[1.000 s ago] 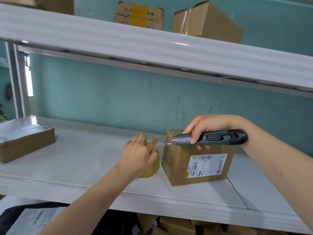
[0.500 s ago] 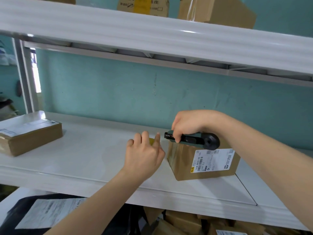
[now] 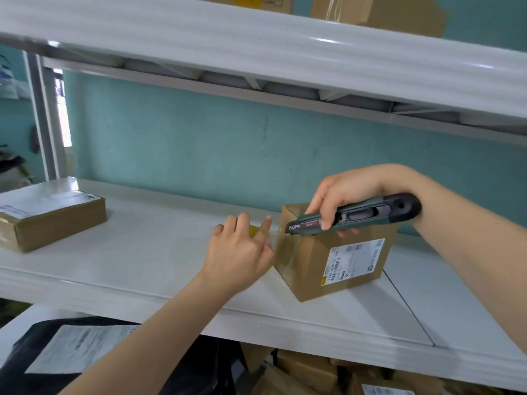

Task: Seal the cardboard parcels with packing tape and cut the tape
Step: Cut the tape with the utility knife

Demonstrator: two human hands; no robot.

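A small cardboard parcel (image 3: 310, 266) with a white shipping label stands on the white shelf (image 3: 148, 252). My right hand (image 3: 342, 195) grips a dark green utility knife (image 3: 353, 216) over the parcel's top left corner, its tip pointing left at a clear strip of tape. My left hand (image 3: 239, 255) holds a yellow tape roll (image 3: 253, 231) just left of the parcel. The hand hides most of the roll. A short stretch of tape runs from the roll to the parcel's corner.
A flat taped parcel (image 3: 54, 215) lies at the shelf's left end. More cardboard boxes (image 3: 379, 10) sit on the upper shelf, and others are stacked below (image 3: 313, 374). A black mailer bag with a label (image 3: 71, 349) lies at lower left. A teal wall backs the shelf.
My right hand brought the knife down from above the parcel to its top left corner. My left hand with the roll stayed beside the parcel; the camera moved closer.
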